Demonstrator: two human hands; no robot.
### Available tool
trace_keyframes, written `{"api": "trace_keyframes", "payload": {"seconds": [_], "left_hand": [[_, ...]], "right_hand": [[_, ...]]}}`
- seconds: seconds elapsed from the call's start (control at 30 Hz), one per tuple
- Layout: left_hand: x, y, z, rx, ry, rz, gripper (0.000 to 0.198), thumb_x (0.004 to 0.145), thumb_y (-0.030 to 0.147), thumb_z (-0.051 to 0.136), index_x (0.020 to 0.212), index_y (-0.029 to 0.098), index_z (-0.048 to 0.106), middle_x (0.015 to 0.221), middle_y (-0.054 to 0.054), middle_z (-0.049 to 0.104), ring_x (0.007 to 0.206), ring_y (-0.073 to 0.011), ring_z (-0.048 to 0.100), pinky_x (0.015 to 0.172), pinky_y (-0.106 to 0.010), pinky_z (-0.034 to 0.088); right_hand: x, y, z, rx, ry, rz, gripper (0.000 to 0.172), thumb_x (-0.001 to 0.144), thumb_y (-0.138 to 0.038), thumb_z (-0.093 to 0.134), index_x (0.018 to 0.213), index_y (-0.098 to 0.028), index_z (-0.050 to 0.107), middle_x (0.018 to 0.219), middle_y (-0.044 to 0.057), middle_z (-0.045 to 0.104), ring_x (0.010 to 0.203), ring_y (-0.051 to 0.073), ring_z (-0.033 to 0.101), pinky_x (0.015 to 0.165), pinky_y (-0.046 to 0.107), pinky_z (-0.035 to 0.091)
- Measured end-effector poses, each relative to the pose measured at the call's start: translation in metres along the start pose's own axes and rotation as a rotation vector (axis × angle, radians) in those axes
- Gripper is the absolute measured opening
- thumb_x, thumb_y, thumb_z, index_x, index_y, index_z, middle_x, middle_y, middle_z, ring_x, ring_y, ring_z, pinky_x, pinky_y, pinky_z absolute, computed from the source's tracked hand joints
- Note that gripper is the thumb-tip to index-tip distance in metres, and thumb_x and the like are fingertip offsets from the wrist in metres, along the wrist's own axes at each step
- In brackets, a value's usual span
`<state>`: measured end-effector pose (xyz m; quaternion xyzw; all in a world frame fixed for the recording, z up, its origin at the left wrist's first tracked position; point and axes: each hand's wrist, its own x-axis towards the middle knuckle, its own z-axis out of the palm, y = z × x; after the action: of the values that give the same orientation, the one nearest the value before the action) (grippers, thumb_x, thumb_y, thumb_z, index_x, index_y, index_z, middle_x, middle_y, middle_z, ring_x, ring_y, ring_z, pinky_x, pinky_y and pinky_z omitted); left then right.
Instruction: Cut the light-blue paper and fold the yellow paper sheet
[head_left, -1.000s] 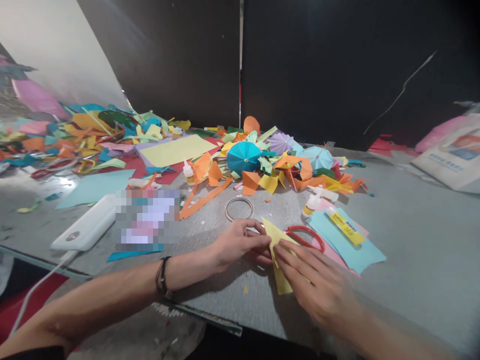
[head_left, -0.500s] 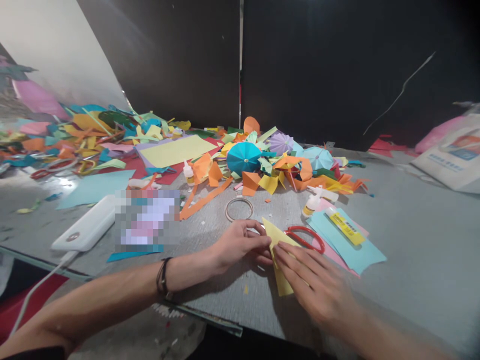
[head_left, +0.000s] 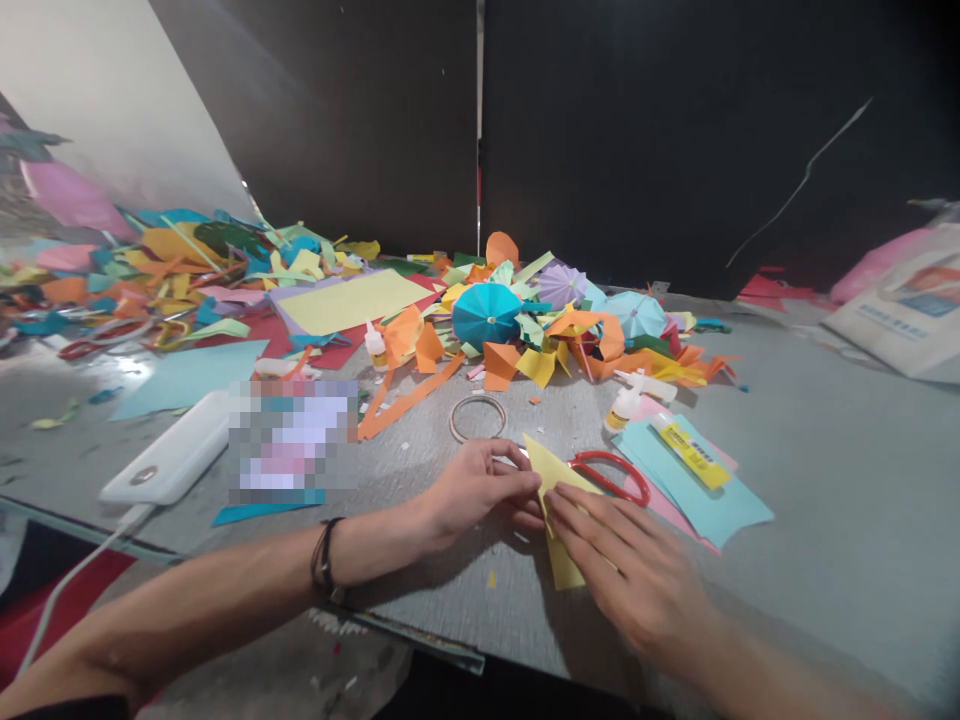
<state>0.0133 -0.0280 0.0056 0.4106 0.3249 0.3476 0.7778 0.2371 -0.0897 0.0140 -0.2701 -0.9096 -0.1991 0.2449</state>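
Observation:
A folded yellow paper lies on the grey table near its front edge. My left hand pinches its left edge between thumb and fingers. Across the paper's right part rests my right hand, fingers together and pressing on it, the thumb hidden. Just behind the paper are the red handles of scissors; their blades are mostly covered. A roll of tape lies beyond my left hand.
Light blue and pink sheets with a yellow-labelled glue tube lie right, beside a glue bottle. Paper scraps and a blue paper umbrella fill the back. A white power bank with a cable is left; a bag far right.

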Motion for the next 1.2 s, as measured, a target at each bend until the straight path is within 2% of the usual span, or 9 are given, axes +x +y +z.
{"api": "trace_keyframes", "payload": {"seconds": [0.17, 0.3, 0.37, 0.47, 0.53, 0.63, 0.77, 1.0, 1.2], "left_hand": [[0.001, 0.002, -0.001, 0.040, 0.029, 0.012, 0.046, 0.070, 0.041, 0.094, 0.084, 0.014, 0.059, 0.072, -0.009, 0.076, 0.065, -0.0230, 0.077, 0.062, -0.032, 0.062], [-0.002, 0.008, 0.002, 0.084, -0.015, -0.007, 0.046, 0.068, 0.041, 0.095, 0.081, 0.014, 0.060, 0.072, -0.009, 0.077, 0.061, -0.0197, 0.076, 0.061, -0.029, 0.062], [-0.006, 0.010, 0.005, 0.136, -0.090, -0.053, 0.045, 0.070, 0.043, 0.094, 0.079, 0.014, 0.061, 0.070, -0.008, 0.077, 0.060, -0.0193, 0.076, 0.058, -0.027, 0.062], [-0.014, 0.012, 0.011, 0.183, -0.228, -0.124, 0.043, 0.072, 0.045, 0.092, 0.079, 0.014, 0.063, 0.066, -0.005, 0.075, 0.057, -0.0180, 0.075, 0.056, -0.026, 0.062], [-0.019, 0.011, 0.014, 0.202, -0.304, -0.161, 0.043, 0.073, 0.048, 0.091, 0.080, 0.015, 0.064, 0.064, -0.003, 0.074, 0.052, -0.0161, 0.072, 0.052, -0.024, 0.060], [-0.025, 0.008, 0.016, 0.290, -0.347, -0.180, 0.038, 0.075, 0.045, 0.090, 0.080, 0.016, 0.066, 0.065, -0.001, 0.073, 0.049, -0.0126, 0.069, 0.049, -0.020, 0.056], [-0.028, 0.006, 0.016, 0.372, -0.343, -0.185, 0.031, 0.074, 0.035, 0.089, 0.076, 0.016, 0.065, 0.065, 0.000, 0.072, 0.052, -0.0105, 0.067, 0.052, -0.017, 0.052], [-0.028, 0.013, 0.019, 0.444, -0.338, -0.147, 0.014, 0.076, 0.021, 0.078, 0.073, 0.016, 0.066, 0.060, 0.002, 0.066, 0.053, -0.0080, 0.061, 0.051, -0.015, 0.044], [-0.027, 0.009, 0.017, 0.437, -0.347, -0.132, 0.013, 0.075, 0.021, 0.079, 0.073, 0.016, 0.067, 0.060, 0.002, 0.067, 0.053, -0.0090, 0.063, 0.051, -0.016, 0.044]], "right_hand": [[0.005, -0.005, -0.003, 0.046, 0.035, 0.040, 0.034, 0.105, -0.008, 0.045, 0.124, -0.010, 0.074, 0.132, 0.010, 0.076, 0.121, 0.025, 0.072, 0.096, 0.038, 0.059], [0.011, 0.002, -0.020, 0.385, 0.060, 0.218, 0.024, 0.106, -0.032, 0.060, 0.122, -0.018, 0.073, 0.117, 0.007, 0.081, 0.110, 0.021, 0.076, 0.095, 0.033, 0.061], [0.013, 0.012, -0.028, 0.567, 0.103, 0.437, 0.019, 0.106, -0.034, 0.059, 0.103, -0.023, 0.073, 0.098, 0.003, 0.082, 0.090, 0.017, 0.078, 0.081, 0.027, 0.063], [0.016, 0.023, -0.031, 0.746, -0.025, 0.691, 0.035, 0.107, -0.044, 0.054, 0.080, -0.022, 0.060, 0.066, -0.001, 0.066, 0.059, 0.015, 0.065, 0.050, 0.023, 0.051], [0.018, 0.023, -0.028, 0.903, -0.179, 0.684, 0.039, 0.108, -0.049, 0.047, 0.080, -0.023, 0.053, 0.064, -0.003, 0.059, 0.053, 0.013, 0.057, 0.046, 0.022, 0.047], [0.023, 0.015, -0.023, 1.003, -0.322, 0.622, 0.036, 0.109, -0.045, 0.044, 0.083, -0.022, 0.054, 0.071, -0.001, 0.060, 0.059, 0.013, 0.058, 0.051, 0.022, 0.049], [0.026, 0.006, -0.021, 1.022, -0.327, 0.599, 0.034, 0.108, -0.040, 0.046, 0.080, -0.022, 0.054, 0.071, -0.001, 0.061, 0.065, 0.014, 0.060, 0.058, 0.024, 0.052], [0.021, 0.006, -0.018, 1.446, -0.263, 0.747, 0.044, 0.102, -0.061, 0.055, 0.080, -0.023, 0.054, 0.068, -0.002, 0.060, 0.058, 0.014, 0.065, 0.054, 0.026, 0.057], [0.024, 0.009, -0.020, 1.148, -0.266, 0.598, 0.039, 0.109, -0.041, 0.044, 0.076, -0.023, 0.054, 0.067, -0.001, 0.064, 0.060, 0.015, 0.064, 0.055, 0.025, 0.054]]}}
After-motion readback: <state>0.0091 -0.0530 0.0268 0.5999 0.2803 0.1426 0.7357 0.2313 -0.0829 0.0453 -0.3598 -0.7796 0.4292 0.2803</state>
